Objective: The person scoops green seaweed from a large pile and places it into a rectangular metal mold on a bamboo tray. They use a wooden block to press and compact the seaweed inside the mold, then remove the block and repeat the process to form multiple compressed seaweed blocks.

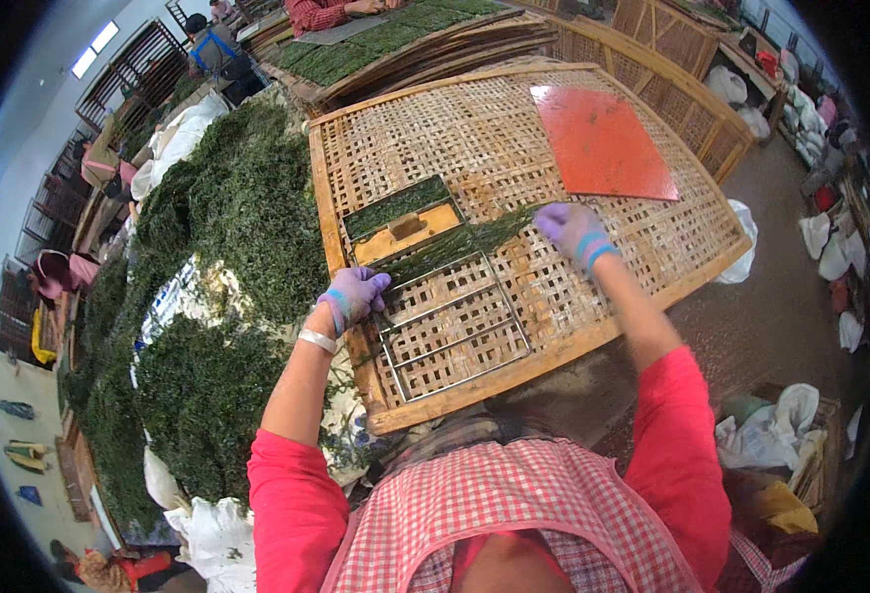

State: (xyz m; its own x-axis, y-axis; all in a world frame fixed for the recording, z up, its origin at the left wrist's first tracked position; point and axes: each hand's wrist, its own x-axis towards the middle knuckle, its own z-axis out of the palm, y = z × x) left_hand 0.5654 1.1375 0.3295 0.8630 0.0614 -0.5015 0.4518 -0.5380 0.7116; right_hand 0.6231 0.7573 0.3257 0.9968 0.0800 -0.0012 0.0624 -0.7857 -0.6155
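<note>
My left hand [355, 296], in a thin purple glove, closes on the left end of a band of green seaweed [435, 256] beside the tray's left rim. My right hand [572, 233], gloved alike and slightly blurred, pinches the far right end of that band. Under the seaweed lies a thin metal frame [465, 342] divided by crossbars; its nearer sections show bare weave. Farther along, a wooden block [435, 222] with a small grip rests in the frame, next to a section packed with seaweed [398, 206]. All of this sits on a woven bamboo tray [576, 326] with a wooden rim.
A red board [602, 144] lies at the tray's far right. Heaped seaweed [257, 215] fills the left side. Behind, a person in a red knitted sleeve [320, 15] leans over stacked trays [435, 55] of green sheets. Other trays [657, 81] lean at right. More people work at left.
</note>
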